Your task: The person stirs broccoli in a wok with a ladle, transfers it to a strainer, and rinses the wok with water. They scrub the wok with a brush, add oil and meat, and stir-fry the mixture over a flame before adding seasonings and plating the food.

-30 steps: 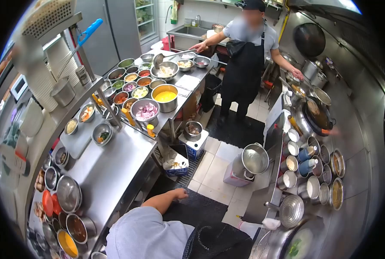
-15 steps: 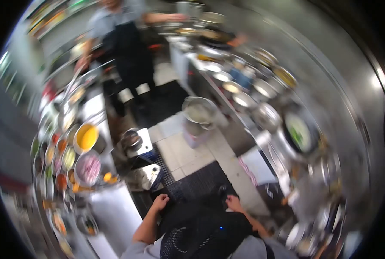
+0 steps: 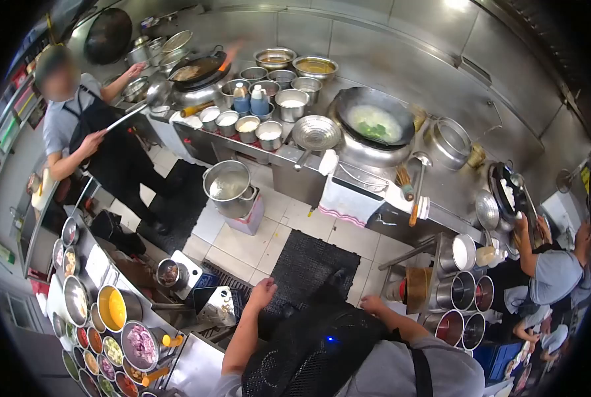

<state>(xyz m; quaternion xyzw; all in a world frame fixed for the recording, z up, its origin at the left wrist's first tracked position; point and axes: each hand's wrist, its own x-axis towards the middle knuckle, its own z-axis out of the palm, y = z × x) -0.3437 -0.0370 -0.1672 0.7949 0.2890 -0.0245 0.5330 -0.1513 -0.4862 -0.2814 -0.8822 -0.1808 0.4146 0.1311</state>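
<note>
My left hand [image 3: 264, 292] hangs at my waist over the floor, its fingers curled in with nothing seen in them. Close by it, on the left, stands a white-topped container [image 3: 220, 308] with scraps on top. My right hand [image 3: 373, 304] is at the other side of my waist, loosely closed and seemingly holding nothing. It is nearest the black floor mat [image 3: 317, 262] and a metal rack leg [image 3: 401, 261]. Ahead on the stove sits a wok [image 3: 348, 99] with leafy greens [image 3: 372, 130] in cloudy, steaming liquid. Neither hand touches these things.
A co-worker [image 3: 87, 132] holds a long-handled ladle at another wok [image 3: 206, 81] on the left. A large pot [image 3: 227, 180] stands on a stool in the aisle. Ingredient bowls [image 3: 141, 345] line the left counter. More people [image 3: 552, 274] work at the far right.
My view has swung to the right, bringing the stove wok ahead and the right-hand workers into sight. The blur has gone. Both my hands stay low by my waist.
</note>
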